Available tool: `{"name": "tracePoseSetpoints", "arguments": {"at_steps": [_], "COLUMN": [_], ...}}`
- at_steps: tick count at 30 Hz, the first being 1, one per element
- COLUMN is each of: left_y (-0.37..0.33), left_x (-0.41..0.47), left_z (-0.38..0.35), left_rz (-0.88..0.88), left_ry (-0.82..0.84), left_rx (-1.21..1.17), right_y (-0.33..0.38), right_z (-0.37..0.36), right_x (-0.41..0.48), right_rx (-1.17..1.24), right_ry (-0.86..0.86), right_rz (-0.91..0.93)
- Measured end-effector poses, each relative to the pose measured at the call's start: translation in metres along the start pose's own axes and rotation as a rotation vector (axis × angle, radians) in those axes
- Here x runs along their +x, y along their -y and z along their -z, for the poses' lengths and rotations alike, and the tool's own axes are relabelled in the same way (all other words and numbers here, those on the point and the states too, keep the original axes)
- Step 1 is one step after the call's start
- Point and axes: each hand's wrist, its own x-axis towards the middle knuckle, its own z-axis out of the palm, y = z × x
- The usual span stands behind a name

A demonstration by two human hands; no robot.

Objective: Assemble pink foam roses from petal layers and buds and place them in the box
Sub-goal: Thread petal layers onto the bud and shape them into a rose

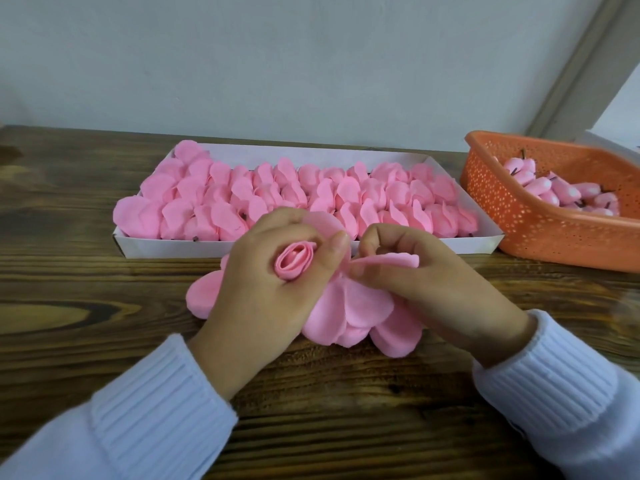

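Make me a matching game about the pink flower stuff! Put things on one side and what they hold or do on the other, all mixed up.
Things:
1. white box
2. orange basket
3. left hand
4. right hand

What they hold or do:
A. holds loose buds
B. grips the rolled rose centre
C. pinches a flat petal
D. filled with rows of pink roses

Pairs: 1-D, 2-A, 3-B, 4-C
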Motion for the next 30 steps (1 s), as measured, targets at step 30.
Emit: {"name": "tracePoseSetpoints", "arguments": {"at_steps": [30], "left_y": [-0.008], "left_x": [-0.003], "left_z": [-0.001], "left_rz": [0.069], "left_ry": [-0.029], "left_rx": [-0.258], "right_y": [0.003], "right_z": [-0.019], "right_x": [-0.010], "right_rx": [-0.199], "right_ry": [-0.176], "right_rz": [-0.017]}}
